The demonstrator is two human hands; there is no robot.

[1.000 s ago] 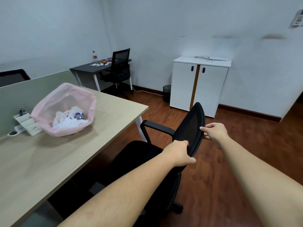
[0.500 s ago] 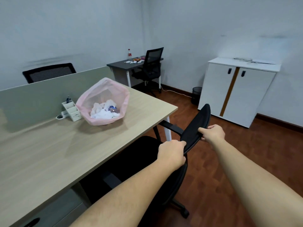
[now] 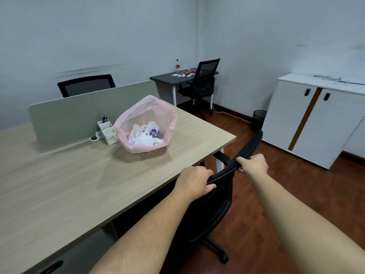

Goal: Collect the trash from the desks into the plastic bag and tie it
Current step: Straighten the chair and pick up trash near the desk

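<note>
An open pink plastic bag (image 3: 126, 123) stands on the light wooden desk (image 3: 79, 184), holding crumpled white tissues (image 3: 143, 136) and a bluish wrapper. Both my hands grip the top edge of a black mesh office chair's backrest (image 3: 249, 147) at the desk's near right side: my left hand (image 3: 194, 180) on the nearer end, my right hand (image 3: 253, 165) further along. On the dark desk (image 3: 164, 79) in the far corner lie white tissues (image 3: 180, 75), snack wrappers and a bottle (image 3: 177, 66).
A white pen holder (image 3: 107, 131) stands left of the bag against the grey-green divider (image 3: 79, 113). Black chairs stand behind the divider and at the dark desk. A white cabinet (image 3: 316, 119) and a black mesh bin (image 3: 258, 119) are at the right, on wooden floor.
The chair has moved in under the desk with both hands on its backrest. My view has swung left, so the bag now sits nearer the middle.
</note>
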